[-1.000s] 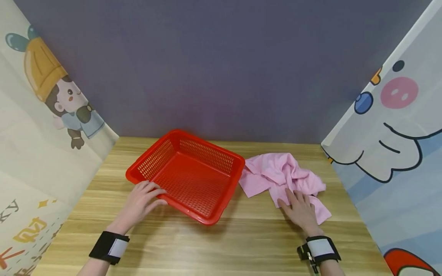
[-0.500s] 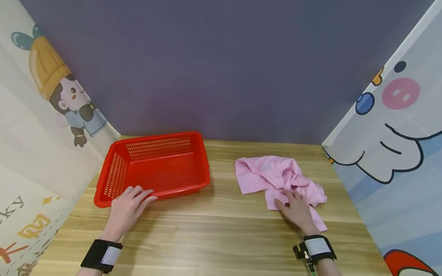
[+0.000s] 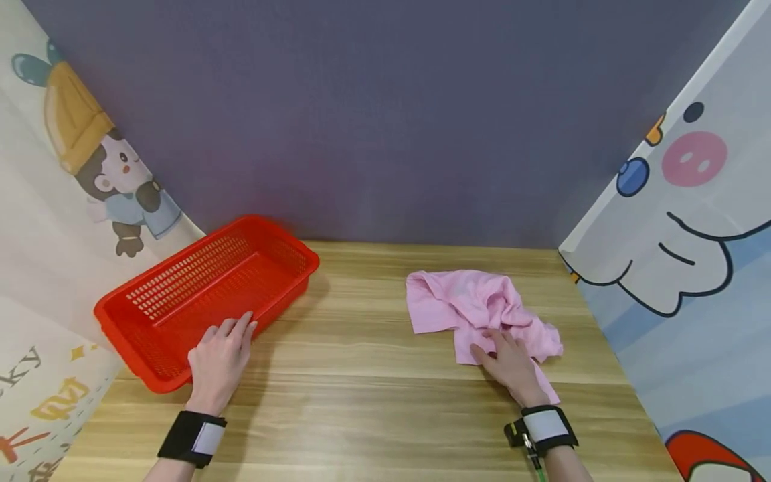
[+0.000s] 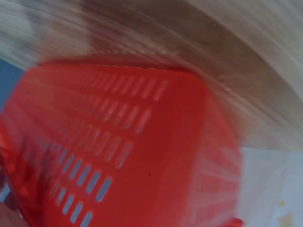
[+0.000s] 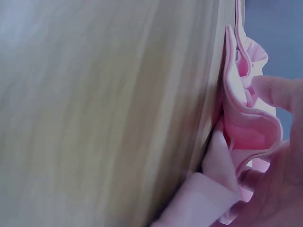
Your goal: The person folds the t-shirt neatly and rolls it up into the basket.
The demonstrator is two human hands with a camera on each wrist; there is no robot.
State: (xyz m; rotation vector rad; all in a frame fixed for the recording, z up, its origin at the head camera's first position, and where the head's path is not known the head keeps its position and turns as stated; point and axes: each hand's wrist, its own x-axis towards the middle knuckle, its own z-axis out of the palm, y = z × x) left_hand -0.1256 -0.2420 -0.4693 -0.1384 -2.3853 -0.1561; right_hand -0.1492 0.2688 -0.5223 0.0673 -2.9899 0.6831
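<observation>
At the left of the head view, an empty red plastic basket (image 3: 241, 294) with slotted sides sits at an angle, and its far left end reaches the printed side wall. My left hand (image 3: 218, 361) grips its near rim. The left wrist view shows the basket's outer slotted side (image 4: 156, 156), with a bit of hand at the lower left corner. A crumpled pink cloth (image 3: 464, 298) lies right of centre on the table. My right hand (image 3: 512, 365) rests on its near part with loosely bent fingers; thumb (image 5: 274, 91) and fingers stand apart around the cloth folds (image 5: 251, 127).
A wood-grain table (image 3: 361, 415) extends between the basket and the cloth. A dark grey panel (image 3: 385, 120) rises behind it. Side walls with cartoon prints (image 3: 693, 221) bound it left and right. Both wrists wear black straps (image 3: 191, 438).
The red basket has slid left and turned, with my left hand on its near rim. My right hand has shifted slightly left on the pink cloth, whose folds changed a little.
</observation>
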